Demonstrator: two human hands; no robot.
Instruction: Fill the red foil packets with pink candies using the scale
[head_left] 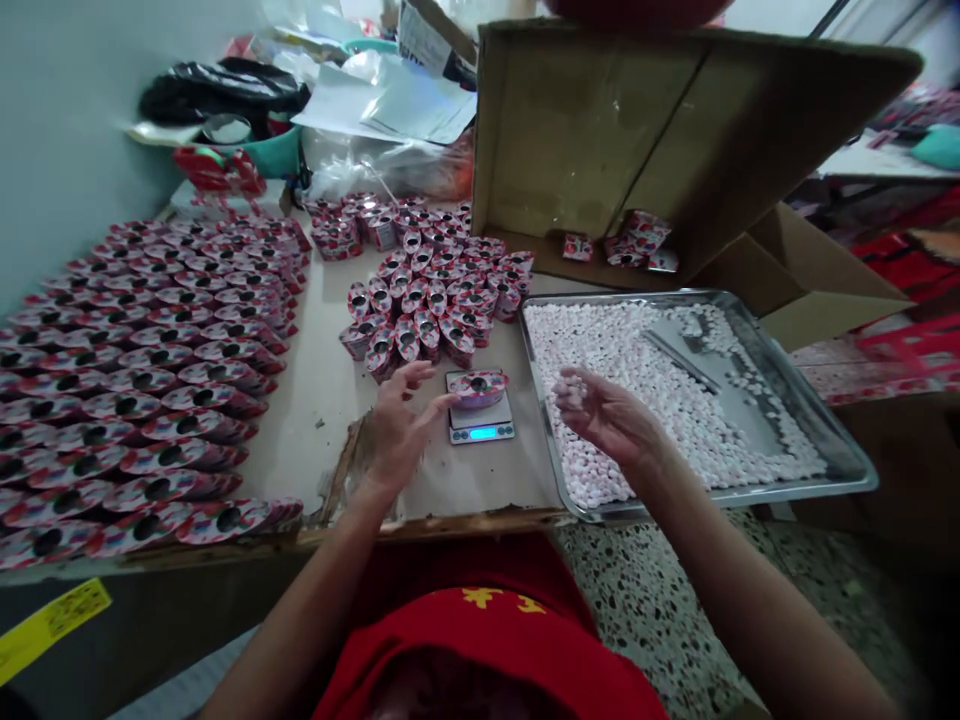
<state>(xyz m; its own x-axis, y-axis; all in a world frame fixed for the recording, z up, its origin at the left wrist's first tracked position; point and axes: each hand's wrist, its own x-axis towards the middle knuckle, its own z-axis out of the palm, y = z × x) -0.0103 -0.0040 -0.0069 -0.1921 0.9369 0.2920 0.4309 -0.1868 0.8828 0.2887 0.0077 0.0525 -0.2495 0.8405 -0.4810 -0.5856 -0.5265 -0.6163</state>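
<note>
A small digital scale (481, 433) with a lit blue display lies on the table. One red-and-white printed packet (480, 384) with a dark round opening rests on its plate. My left hand (403, 425) is just left of the scale, fingers apart; its thumb reaches close to the packet, and I cannot tell whether it touches. Over the left part of a metal tray (555, 455), my right hand (611, 415) is palm up with curled fingers, holding several small whitish pieces (571, 390). Many more pale pieces (600, 340) cover much of the tray.
Rows of similar packets (157, 400) fill the table's left side, and another cluster (420, 310) stands behind the scale. A metal bar (681, 360) lies in the tray. Behind it, an open cardboard box (585, 130) on its side contains several packets (637, 238).
</note>
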